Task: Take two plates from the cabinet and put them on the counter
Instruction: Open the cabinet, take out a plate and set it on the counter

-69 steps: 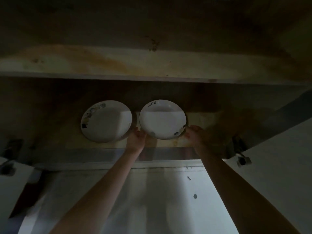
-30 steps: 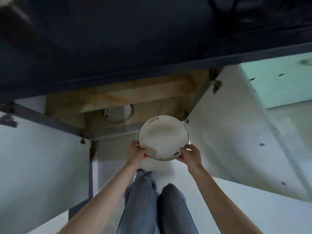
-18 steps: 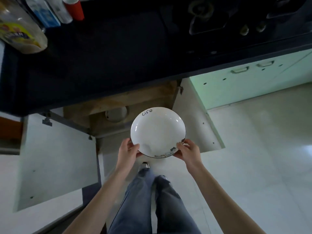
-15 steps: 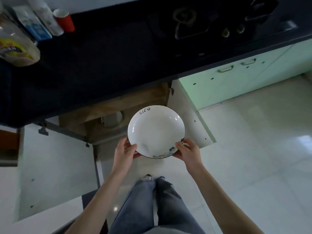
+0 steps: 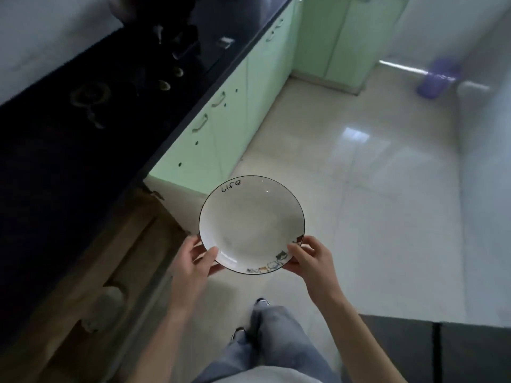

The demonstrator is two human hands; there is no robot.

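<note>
A white plate with a thin black rim, the word "life" at its far edge and small drawings at its near edge, is held level in front of me above the floor. My left hand grips its near-left rim, thumb on top. My right hand grips its near-right rim. The black counter runs along the left, above the open wooden cabinet. A second pale plate lies dim inside the cabinet at lower left.
A stove with burners and knobs is set in the counter further along. Green cabinet doors line the counter's front. A purple bin stands at the far right on the glossy tiled floor. My legs are below.
I lifted the plate out of the cabinet with both hands and stood up. The view has swung right, so the counter now lies to my left and the plate is over the floor.
</note>
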